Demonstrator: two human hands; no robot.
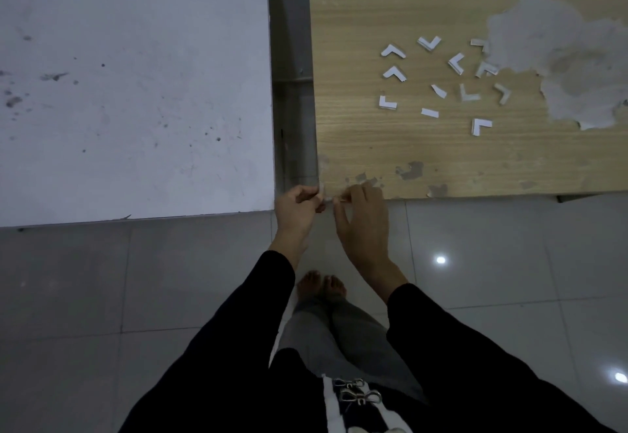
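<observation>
pinching a small white paper strip [327, 200] between both hands, just off the near left corner of the light wood-grain laminate table [373, 150]. left hand [296, 205]: thumb and curled fingers nip the strip's left end. right hand [363, 225]: thumb and forefinger nip the right end, other fingers extended loosely below. the strip is mostly hidden by the fingertips, so its exact shape cannot be told. judgement: very light, thin and limp; it takes a crease readily, tears if the hands pull apart, and slips if gripped too lightly. best held at both ends, close to the intended fold line, with pad pressure only. about a dozen white l-shaped folded paper pieces [394, 51] lie scattered further back on the same table, well apart from the hands. a pale grey speckled tabletop [136, 92] stands to the left, with a grey metal channel [294, 99] between the two.
</observation>
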